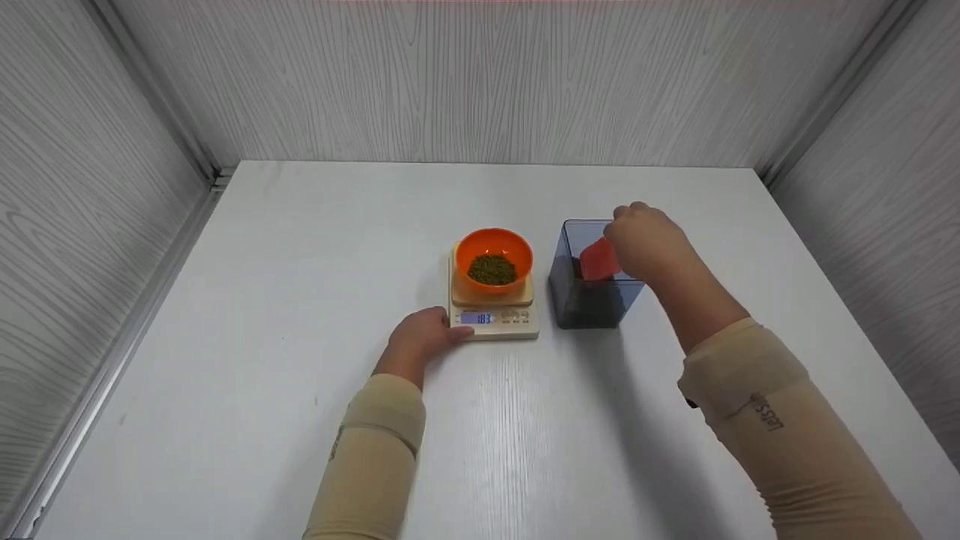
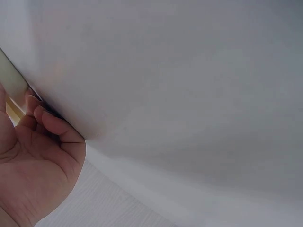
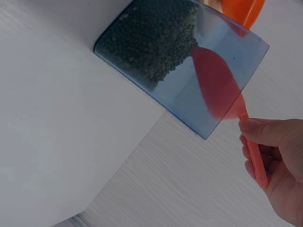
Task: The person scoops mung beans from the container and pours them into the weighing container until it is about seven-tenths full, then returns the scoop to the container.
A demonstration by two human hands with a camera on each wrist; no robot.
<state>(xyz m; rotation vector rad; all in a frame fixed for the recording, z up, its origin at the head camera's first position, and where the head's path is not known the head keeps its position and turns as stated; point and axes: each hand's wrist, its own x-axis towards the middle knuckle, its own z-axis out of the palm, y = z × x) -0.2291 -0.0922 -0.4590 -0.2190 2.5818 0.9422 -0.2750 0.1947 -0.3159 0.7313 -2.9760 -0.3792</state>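
Observation:
My left hand (image 1: 421, 332) grips the front left corner of a white kitchen scale (image 1: 517, 331), its thumb lying over the front edge. In the left wrist view, that hand's curled fingers (image 2: 54, 124) are at the scale's edge. An orange bowl (image 1: 491, 238) with small green grains (image 1: 492, 271) sits on the scale, above a lit display. My right hand (image 1: 646, 241) holds a red scoop (image 1: 598, 261) by its handle. The scoop's blade dips into a clear bluish container (image 1: 589, 309). Seen from the right wrist, the blade's tip meets dark green grains (image 3: 147, 40) inside.
A white table (image 1: 337, 247) carries the scale, with the container standing just to its right. Grey wood-grain panels enclose the table at the back (image 1: 495, 82), the left (image 1: 67, 187) and the right (image 1: 877, 165).

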